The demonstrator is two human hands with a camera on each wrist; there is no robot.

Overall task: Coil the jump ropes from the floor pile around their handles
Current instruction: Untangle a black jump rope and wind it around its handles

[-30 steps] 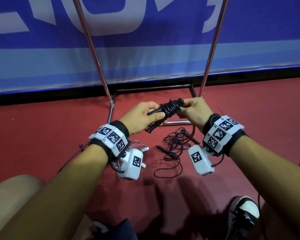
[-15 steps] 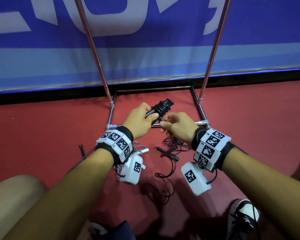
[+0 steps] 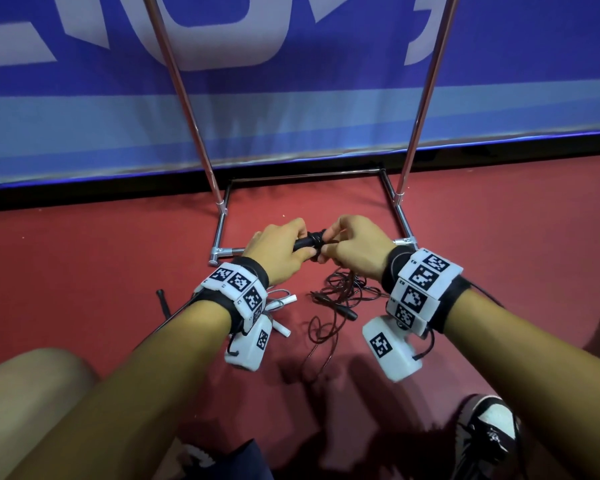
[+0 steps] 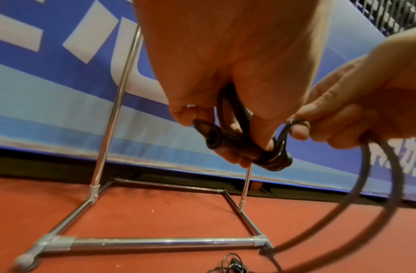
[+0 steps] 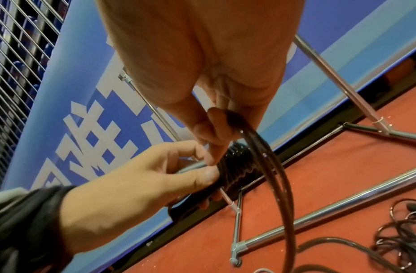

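Left hand point(image 3: 278, 252) grips the black handles point(image 4: 228, 146), thumb pressing the coiled rope. Right hand point(image 3: 355, 251) pinches 1 rope loop point(image 4: 282, 136) beside the coil. Remaining ropes point(image 3: 340, 292) lie piled on the floor point(image 3: 101, 271), nearer.

Chrome rack frame point(image 3: 404, 221) on red floor point(image 3: 84, 265), blue banner point(image 3: 291, 109) behind

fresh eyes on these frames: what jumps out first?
Dead centre, the left hand grips a pair of black handles already bound in rope coils, while the right hand pinches the free rope beside them. Below the hands, a tangled rope pile lies on the red floor, in front of a chrome rack base.
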